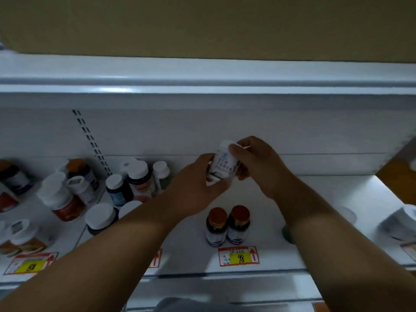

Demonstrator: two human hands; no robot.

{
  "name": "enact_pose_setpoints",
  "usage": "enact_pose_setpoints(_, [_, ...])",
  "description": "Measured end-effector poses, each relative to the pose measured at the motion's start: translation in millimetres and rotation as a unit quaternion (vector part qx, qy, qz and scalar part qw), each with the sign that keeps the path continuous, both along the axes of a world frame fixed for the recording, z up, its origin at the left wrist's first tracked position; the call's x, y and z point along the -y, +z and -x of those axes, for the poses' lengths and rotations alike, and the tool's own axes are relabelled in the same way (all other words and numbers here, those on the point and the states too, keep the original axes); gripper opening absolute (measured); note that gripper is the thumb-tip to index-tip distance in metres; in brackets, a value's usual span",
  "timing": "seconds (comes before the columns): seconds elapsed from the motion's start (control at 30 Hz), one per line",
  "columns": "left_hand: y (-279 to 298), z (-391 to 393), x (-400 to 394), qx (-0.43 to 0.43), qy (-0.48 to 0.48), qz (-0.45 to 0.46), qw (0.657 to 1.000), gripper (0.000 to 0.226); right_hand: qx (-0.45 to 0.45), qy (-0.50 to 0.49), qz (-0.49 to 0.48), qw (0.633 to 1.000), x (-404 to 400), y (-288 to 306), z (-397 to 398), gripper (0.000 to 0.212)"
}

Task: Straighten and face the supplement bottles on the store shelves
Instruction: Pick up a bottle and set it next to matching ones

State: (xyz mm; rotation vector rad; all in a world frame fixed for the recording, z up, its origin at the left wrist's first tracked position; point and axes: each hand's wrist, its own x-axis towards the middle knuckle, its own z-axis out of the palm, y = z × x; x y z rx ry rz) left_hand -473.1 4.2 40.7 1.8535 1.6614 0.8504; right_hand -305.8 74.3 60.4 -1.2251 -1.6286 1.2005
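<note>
A white supplement bottle (222, 164) with a white cap and dark print is held in the air above the white shelf (265, 199). My left hand (193, 188) grips its lower body from the left. My right hand (254, 158) wraps its upper part and cap from the right. Below them, two dark bottles with brown caps (227, 225) stand side by side near the shelf's front edge. Their labels are too blurred to read.
A loose cluster of white-capped bottles (135, 179) stands at the left, with more bottles (60, 197) further left. A white bottle (400, 221) lies at the right edge. Price tags (238, 256) line the shelf front. Another shelf (202, 86) hangs overhead.
</note>
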Motion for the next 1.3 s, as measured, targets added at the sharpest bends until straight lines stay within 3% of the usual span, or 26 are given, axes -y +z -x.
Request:
enact_pose_setpoints(0.23, [14, -89, 5, 0.086, -0.098, -0.025, 0.991, 0.05, -0.011, -0.08, -0.018, 0.997, 39, 26, -91, 0.029])
enact_pose_setpoints(0.57, [-6, -275, -11, 0.032, -0.14, -0.015, 0.99, 0.072, 0.068, -0.138, -0.069, 0.986, 53, 9, -285, 0.023])
enact_pose_setpoints(0.77, [-34, -400, -27, -0.049, -0.095, -0.051, 0.993, 0.078, 0.125, -0.188, -0.097, 0.969, 34, 5, -423, 0.032])
enact_pose_setpoints(0.93, [-44, -469, -53, -0.227, -0.057, -0.124, 0.964, 0.079, 0.193, -0.21, -0.096, 0.954, 17, -5, -493, 0.046])
enact_pose_setpoints(1.13, [-60, -509, -83, -0.405, -0.077, -0.064, 0.909, 0.08, 0.233, -0.142, -0.022, 0.962, -5, -46, -515, 0.064])
enact_pose_setpoints(1.3, [-74, -494, -82, -0.412, -0.054, -0.076, 0.906, 0.065, 0.279, -0.052, 0.01, 0.959, -12, -74, -503, 0.065])
